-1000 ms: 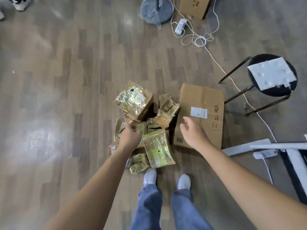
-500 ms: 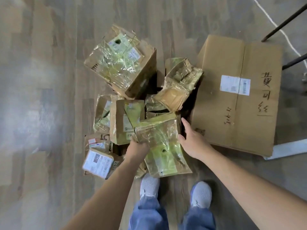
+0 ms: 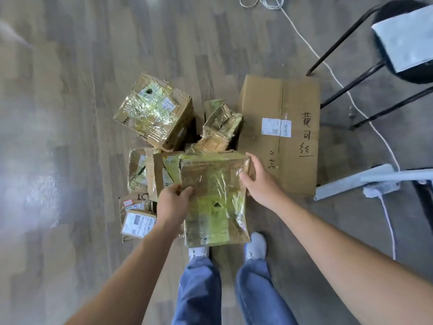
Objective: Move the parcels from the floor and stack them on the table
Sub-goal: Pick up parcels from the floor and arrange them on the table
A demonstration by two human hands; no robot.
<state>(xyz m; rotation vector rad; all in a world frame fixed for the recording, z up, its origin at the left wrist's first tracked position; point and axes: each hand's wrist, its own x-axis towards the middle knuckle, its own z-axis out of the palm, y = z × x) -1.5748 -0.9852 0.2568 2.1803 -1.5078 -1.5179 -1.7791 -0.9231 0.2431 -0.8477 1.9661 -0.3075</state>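
Note:
A flat cardboard parcel (image 3: 214,200) wrapped in shiny yellow tape is held over the pile in front of my feet. My left hand (image 3: 173,204) grips its left edge, thumb on top. My right hand (image 3: 260,181) grips its right edge, fingers curled round the side. Beneath and behind it lie several more taped parcels: a big cube-like box (image 3: 154,112), a crushed one (image 3: 220,127), a labelled box (image 3: 164,174), and a small one with a white label (image 3: 137,222). A large plain carton (image 3: 281,134) with handwriting lies flat to the right.
A black stool (image 3: 351,66) holding a grey-white pad (image 3: 405,38) stands at the upper right. A white cable (image 3: 337,83) runs across the wooden floor to a power strip (image 3: 379,190) beside a grey table foot (image 3: 351,182). My shoes (image 3: 255,246) stand just below the pile.
Both hands have closed on the flat taped parcel's two side edges and raised it off the pile toward me. The view has pulled back from the floor.

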